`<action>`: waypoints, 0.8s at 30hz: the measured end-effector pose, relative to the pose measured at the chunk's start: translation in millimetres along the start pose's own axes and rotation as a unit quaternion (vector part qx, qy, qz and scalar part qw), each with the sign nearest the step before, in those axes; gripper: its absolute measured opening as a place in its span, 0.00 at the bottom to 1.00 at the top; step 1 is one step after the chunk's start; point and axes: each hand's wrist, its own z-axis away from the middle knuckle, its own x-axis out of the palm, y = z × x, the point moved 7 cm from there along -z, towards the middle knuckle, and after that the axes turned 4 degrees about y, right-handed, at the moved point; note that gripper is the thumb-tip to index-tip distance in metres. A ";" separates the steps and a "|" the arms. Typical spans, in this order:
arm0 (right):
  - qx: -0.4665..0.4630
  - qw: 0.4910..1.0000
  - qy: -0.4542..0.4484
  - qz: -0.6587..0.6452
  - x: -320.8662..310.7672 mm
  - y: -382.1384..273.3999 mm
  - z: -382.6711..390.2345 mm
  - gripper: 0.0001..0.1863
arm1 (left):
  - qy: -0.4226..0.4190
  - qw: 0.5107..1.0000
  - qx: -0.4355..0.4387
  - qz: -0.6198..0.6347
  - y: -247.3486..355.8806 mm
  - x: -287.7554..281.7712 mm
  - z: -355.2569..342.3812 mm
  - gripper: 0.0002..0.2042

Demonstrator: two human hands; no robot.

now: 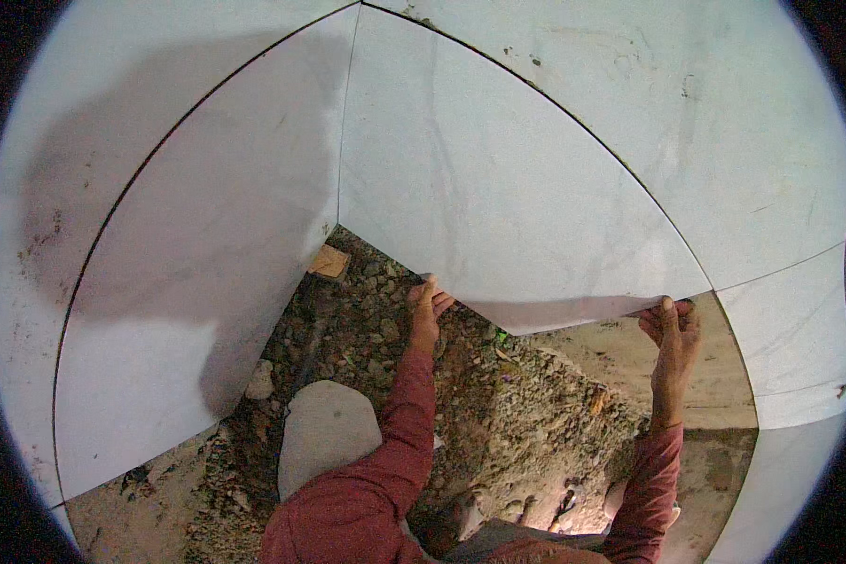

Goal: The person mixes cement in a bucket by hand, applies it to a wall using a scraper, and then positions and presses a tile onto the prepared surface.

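Observation:
A large white tile (508, 179) with faint grey veining lies across the upper middle, its near corner sticking out over the gravel. My left hand (427, 315) pinches its near left edge, thumb on top and fingers curled beneath. Toward the right end, my right hand (672, 348) grips the near edge the same way; part of its fingers is hidden under the tile. A second white tile (150, 395) adjoins along a thin seam on the left, with a shadow over much of it.
Rough gravel (376, 301) fills the ground between the tiles and me. A small tan block (329, 262) sits by the left tile's edge. My knee (329, 432) is in the lower middle. White wall panels (724, 122) rise beyond the dark seams. A tan strip (724, 376) runs along the right.

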 end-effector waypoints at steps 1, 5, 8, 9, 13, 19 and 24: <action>0.004 1.000 0.006 0.008 -1.4 1.7 -1.1 0.15 | -0.014 1.000 -0.005 0.008 1.1 -1.4 0.0 0.16; -0.006 0.999 0.024 0.038 -4.2 8.6 -4.6 0.16 | -0.065 0.996 -0.065 0.016 10.7 -6.5 -3.9 0.15; -0.028 0.998 0.024 0.042 -2.7 13.1 -5.0 0.17 | -0.146 0.985 -0.077 -0.059 27.4 -5.3 -12.4 0.16; -0.031 0.998 0.032 0.036 -2.5 14.5 -4.8 0.17 | -0.164 0.981 -0.091 -0.051 30.0 -5.2 -14.4 0.16; -0.051 0.997 0.044 0.040 1.5 12.7 -2.5 0.17 | -0.164 0.983 -0.081 -0.027 29.8 -7.5 -15.7 0.20; -0.001 0.997 0.054 0.060 3.9 6.6 0.1 0.16 | -0.075 0.996 -0.047 -0.034 21.5 -14.4 -10.2 0.23; 0.001 0.999 0.041 0.024 9.9 5.1 9.3 0.15 | -0.047 0.997 -0.029 -0.052 18.7 -16.4 -14.9 0.25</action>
